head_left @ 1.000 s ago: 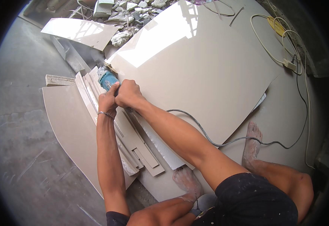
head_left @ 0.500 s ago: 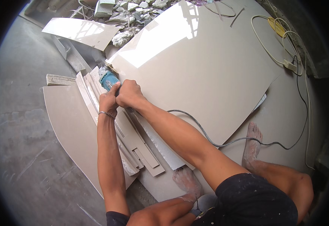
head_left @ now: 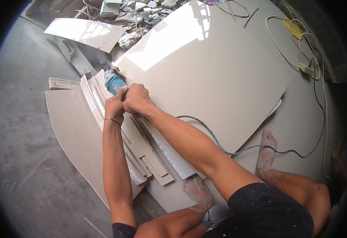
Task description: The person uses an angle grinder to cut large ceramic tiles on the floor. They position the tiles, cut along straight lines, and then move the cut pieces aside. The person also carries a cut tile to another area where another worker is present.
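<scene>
A teal angle grinder (head_left: 115,84) is held in both of my hands, its head at the left corner of a large beige tile (head_left: 217,79). My left hand (head_left: 115,106), below a bracelet-banded wrist, is closed round the grinder's body with the thumb along it. Beside it, my right hand (head_left: 137,98) is wrapped in a fist around the rear of the tool. A disc and guard show at the tile's edge; the contact is too small to make out. Under my hands lies a stack of narrow tile strips (head_left: 145,146).
Broken rubble (head_left: 145,12) lies at the far edge, with a cut tile piece (head_left: 84,33) beside it. A dark cord (head_left: 205,127) crosses the tile toward a pale extension lead (head_left: 306,69) at right. My bare feet (head_left: 268,148) rest near the tile's front edge. Another tile (head_left: 70,123) lies left.
My hands and the grinder stay practically in place. At the far right edge, a blurred skin-toned shape has come into view.
</scene>
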Demonstrator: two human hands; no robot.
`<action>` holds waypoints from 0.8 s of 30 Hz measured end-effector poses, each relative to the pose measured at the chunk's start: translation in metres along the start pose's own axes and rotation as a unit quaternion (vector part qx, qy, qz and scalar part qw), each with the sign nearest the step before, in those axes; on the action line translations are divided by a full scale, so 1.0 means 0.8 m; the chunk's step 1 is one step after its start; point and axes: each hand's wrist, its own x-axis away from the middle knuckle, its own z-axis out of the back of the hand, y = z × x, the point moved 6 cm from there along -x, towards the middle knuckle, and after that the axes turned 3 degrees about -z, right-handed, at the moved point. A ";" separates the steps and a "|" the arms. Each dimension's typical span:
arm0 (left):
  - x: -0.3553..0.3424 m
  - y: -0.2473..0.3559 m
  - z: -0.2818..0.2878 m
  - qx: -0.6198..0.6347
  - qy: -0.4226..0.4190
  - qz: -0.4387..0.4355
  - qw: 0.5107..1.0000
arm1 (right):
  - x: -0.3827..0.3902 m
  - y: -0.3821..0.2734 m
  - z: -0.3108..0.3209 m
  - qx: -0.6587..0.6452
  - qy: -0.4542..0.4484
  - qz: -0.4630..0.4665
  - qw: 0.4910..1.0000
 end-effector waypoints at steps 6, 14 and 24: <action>0.002 0.002 0.001 -0.006 -0.003 0.001 1.000 | 0.002 -0.001 0.002 0.002 0.004 0.001 1.000; -0.001 0.000 0.001 0.021 -0.014 -0.006 1.000 | -0.003 0.001 -0.002 -0.003 0.003 0.005 1.000; 0.019 0.031 0.009 0.019 0.030 -0.101 0.994 | 0.009 -0.025 0.007 -0.049 0.032 0.130 0.990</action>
